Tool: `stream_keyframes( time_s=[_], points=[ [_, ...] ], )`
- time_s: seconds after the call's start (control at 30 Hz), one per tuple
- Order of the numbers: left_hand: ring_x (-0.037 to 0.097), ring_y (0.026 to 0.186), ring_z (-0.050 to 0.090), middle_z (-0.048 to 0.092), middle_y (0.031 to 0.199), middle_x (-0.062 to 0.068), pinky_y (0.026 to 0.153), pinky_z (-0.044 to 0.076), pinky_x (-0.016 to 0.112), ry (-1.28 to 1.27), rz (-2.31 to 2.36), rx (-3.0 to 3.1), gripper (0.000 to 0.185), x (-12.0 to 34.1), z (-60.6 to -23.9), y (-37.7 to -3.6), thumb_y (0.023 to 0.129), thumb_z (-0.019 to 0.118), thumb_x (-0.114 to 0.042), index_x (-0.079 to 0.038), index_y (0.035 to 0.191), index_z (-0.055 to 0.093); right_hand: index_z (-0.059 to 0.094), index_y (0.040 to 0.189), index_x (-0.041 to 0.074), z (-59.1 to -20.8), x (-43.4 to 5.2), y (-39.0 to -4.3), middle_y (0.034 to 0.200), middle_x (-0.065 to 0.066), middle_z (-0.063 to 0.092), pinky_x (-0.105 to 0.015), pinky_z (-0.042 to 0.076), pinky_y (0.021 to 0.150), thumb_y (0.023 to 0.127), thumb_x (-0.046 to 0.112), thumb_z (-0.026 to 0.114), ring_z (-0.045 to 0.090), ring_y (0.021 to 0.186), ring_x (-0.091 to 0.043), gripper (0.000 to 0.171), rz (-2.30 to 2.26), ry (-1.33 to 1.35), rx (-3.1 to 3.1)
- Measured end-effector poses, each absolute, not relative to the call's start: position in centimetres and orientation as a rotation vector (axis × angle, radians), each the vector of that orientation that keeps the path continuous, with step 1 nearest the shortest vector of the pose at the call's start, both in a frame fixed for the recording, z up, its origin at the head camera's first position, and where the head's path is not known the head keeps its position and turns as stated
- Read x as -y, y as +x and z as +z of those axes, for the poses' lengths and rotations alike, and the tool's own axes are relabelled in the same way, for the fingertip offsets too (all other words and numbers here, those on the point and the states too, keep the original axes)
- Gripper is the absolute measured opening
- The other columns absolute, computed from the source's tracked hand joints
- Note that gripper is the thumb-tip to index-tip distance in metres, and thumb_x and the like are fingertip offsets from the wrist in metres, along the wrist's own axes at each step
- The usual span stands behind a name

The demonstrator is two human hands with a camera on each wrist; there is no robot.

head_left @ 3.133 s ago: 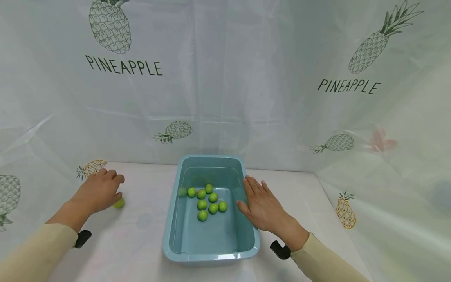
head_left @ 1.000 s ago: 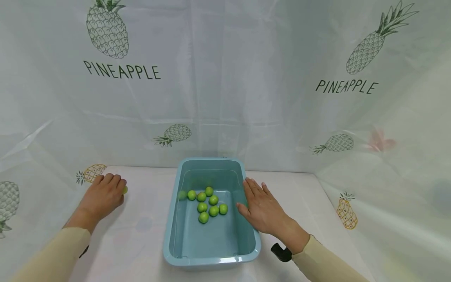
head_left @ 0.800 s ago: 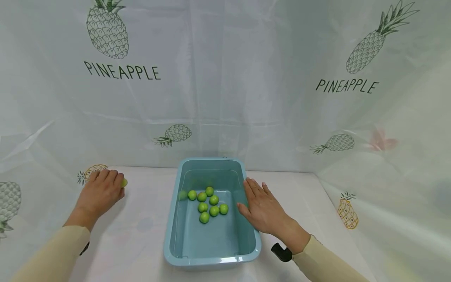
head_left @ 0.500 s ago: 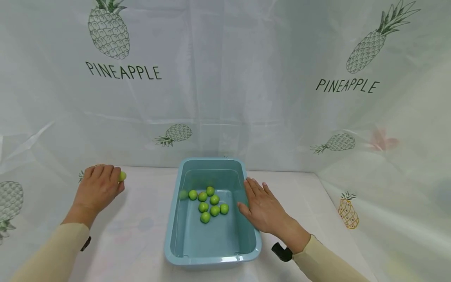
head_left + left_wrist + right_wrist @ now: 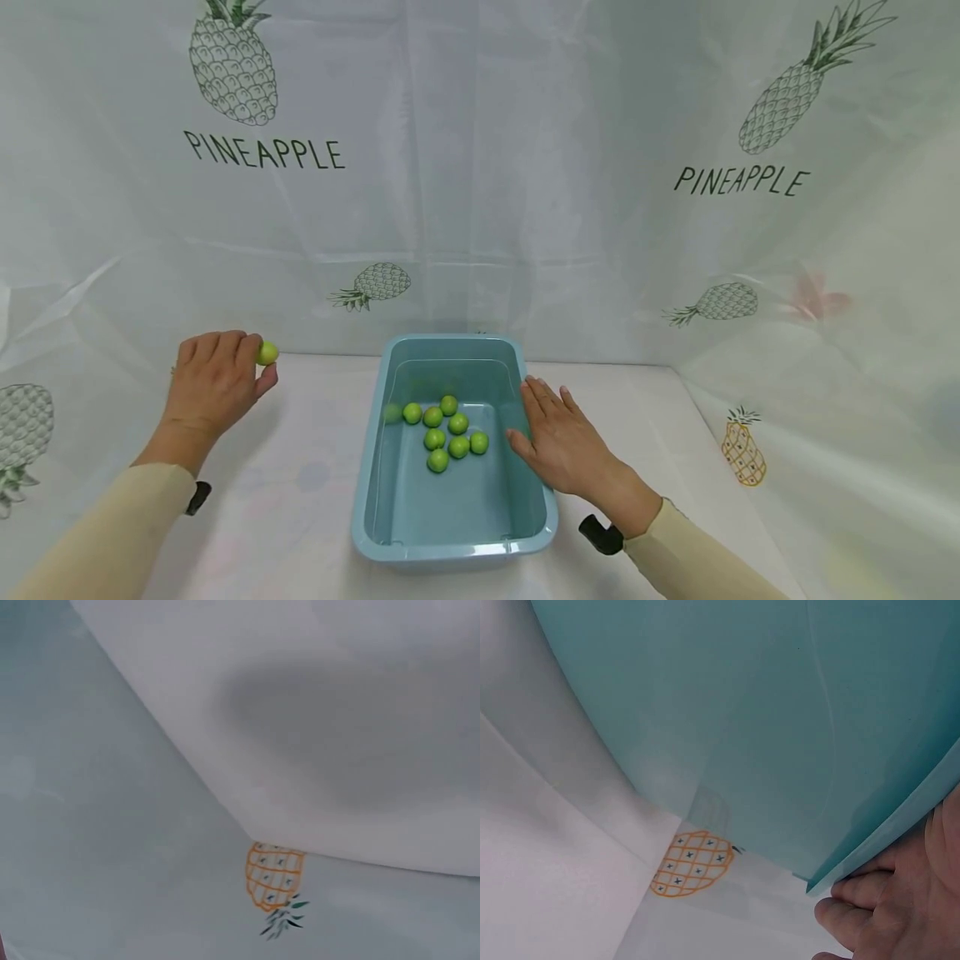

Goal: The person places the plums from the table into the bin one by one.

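1. Left hand [image 5: 213,383] was raised over the tabletop [image 5: 300,475], well left of the teal tub [image 5: 375,467], pinching one small green fruit [image 5: 267,353] at its fingertips; the fruit showed just past the fingers, off the surface.
2. Right hand [image 5: 558,442] lay with fingers straight and slightly spread on the tub's right rim, thumb hanging over the inner wall. Right wrist view showed fingers [image 5: 855,911] tucked under the rim's lip [image 5: 900,832], so the hand steadied the tub rather than gripped it.
3. Eight green fruits [image 5: 442,433] sat clustered on the tub floor, toward its far half; a green smudge on the left inner wall was probably a reflection.
4. Left wrist view gave only the pineapple-print sheet [image 5: 276,877] and a shadow; no hand or fruit visible there.
5. Risks, as judged:
   - The fingertip hold on a round, smooth fruit looked shallow; any loosening while left of the tub would likely send it rolling across the tabletop.
   - A release from height could make it bounce off the tub's hard floor or scatter the cluster.
   - A release short of the left rim would strike the rim and deflect outward.
   - Extra downward weight on the right rim might tip or slide the light tub.
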State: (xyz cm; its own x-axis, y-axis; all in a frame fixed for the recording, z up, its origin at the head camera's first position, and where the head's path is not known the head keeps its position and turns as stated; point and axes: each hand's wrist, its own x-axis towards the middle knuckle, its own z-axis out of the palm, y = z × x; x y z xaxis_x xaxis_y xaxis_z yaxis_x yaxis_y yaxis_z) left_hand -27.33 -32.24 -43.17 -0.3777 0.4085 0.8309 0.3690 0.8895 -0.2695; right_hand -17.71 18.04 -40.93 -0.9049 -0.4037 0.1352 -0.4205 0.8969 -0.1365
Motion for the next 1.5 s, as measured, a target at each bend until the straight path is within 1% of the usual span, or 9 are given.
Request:
stream_keyframes(
  time_s=[0.2,0.43,0.53,0.83,0.97,1.1,1.27,1.4,1.5],
  points=[
    [0.046,0.08,0.054,0.057,0.088,0.021,0.068,0.04,0.055,-0.581,0.029,1.989,0.044,30.6,-42.1,-27.2,0.1,0.046,-0.038,0.005,0.099,0.056,0.034,0.159,-0.01,-41.0,-18.0,-17.7,0.168,-0.026,0.035,-0.065,0.024,0.127,0.11,0.044,0.048,0.03,0.158,-0.043,0.075,0.253,0.637,2.962],
    [0.045,0.081,0.054,0.058,0.091,0.023,0.067,0.038,0.053,-0.628,0.036,1.959,0.047,28.3,-40.8,-27.0,0.101,0.048,-0.04,0.006,0.102,0.057,0.034,0.16,-0.01,-41.0,-18.0,-17.8,0.168,-0.026,0.035,-0.066,0.024,0.127,0.11,0.044,0.047,0.03,0.158,-0.043,0.075,0.267,0.633,2.962],
    [0.044,0.081,0.054,0.058,0.093,0.024,0.068,0.038,0.052,-0.654,0.02,1.92,0.048,27.1,-40.3,-26.9,0.1,0.051,-0.04,0.007,0.103,0.058,0.034,0.159,-0.01,-40.9,-18.0,-17.8,0.168,-0.026,0.035,-0.066,0.024,0.127,0.11,0.044,0.047,0.03,0.158,-0.043,0.074,0.271,0.632,2.962],
    [0.041,0.086,0.054,0.058,0.096,0.023,0.071,0.039,0.05,-0.729,-0.024,1.875,0.048,23.3,-39.4,-25.9,0.1,0.055,-0.041,0.006,0.104,0.059,0.035,0.16,-0.01,-40.8,-18.0,-17.7,0.168,-0.025,0.035,-0.066,0.023,0.127,0.11,0.044,0.047,0.031,0.158,-0.043,0.074,0.285,0.627,2.968],
    [0.041,0.089,0.054,0.058,0.098,0.023,0.074,0.041,0.05,-0.763,-0.036,1.912,0.051,21.7,-38.9,-25.1,0.102,0.05,-0.044,0.006,0.107,0.059,0.035,0.16,-0.009,-40.9,-17.9,-17.6,0.168,-0.024,0.035,-0.066,0.023,0.127,0.11,0.044,0.047,0.03,0.158,-0.042,0.074,0.287,0.621,2.969],
    [0.04,0.092,0.055,0.059,0.099,0.02,0.076,0.045,0.05,-0.807,-0.068,1.981,0.052,20.1,-38.7,-24.3,0.103,0.046,-0.047,0.003,0.108,0.059,0.035,0.16,-0.009,-40.9,-18.0,-17.6,0.168,-0.024,0.035,-0.066,0.023,0.127,0.11,0.044,0.047,0.03,0.158,-0.042,0.074,0.287,0.621,2.97],
    [0.036,0.093,0.055,0.061,0.1,0.016,0.076,0.045,0.048,-0.886,-0.111,2.05,0.048,18.2,-38.3,-23.3,0.103,0.044,-0.046,-0.001,0.107,0.06,0.035,0.16,-0.009,-40.9,-18.0,-17.6,0.168,-0.025,0.035,-0.066,0.023,0.127,0.11,0.044,0.047,0.031,0.158,-0.043,0.074,0.271,0.627,2.966],
    [0.035,0.092,0.055,0.062,0.1,0.015,0.075,0.045,0.047,-0.949,-0.147,2.053,0.045,16.9,-37.9,-22.6,0.101,0.05,-0.044,-0.001,0.107,0.062,0.034,0.16,-0.01,-40.9,-18.0,-17.6,0.168,-0.025,0.035,-0.064,0.023,0.127,0.11,0.043,0.048,0.031,0.158,-0.043,0.074,0.263,0.631,2.961],
    [0.034,0.093,0.056,0.063,0.1,0.015,0.077,0.045,0.046,-0.982,-0.172,2.056,0.041,16.2,-37.8,-22.2,0.096,0.059,-0.04,-0.001,0.107,0.063,0.034,0.16,-0.01,-40.9,-18.0,-17.7,0.168,-0.025,0.035,-0.064,0.023,0.128,0.11,0.043,0.048,0.03,0.158,-0.043,0.074,0.263,0.634,2.961]
  ],
)
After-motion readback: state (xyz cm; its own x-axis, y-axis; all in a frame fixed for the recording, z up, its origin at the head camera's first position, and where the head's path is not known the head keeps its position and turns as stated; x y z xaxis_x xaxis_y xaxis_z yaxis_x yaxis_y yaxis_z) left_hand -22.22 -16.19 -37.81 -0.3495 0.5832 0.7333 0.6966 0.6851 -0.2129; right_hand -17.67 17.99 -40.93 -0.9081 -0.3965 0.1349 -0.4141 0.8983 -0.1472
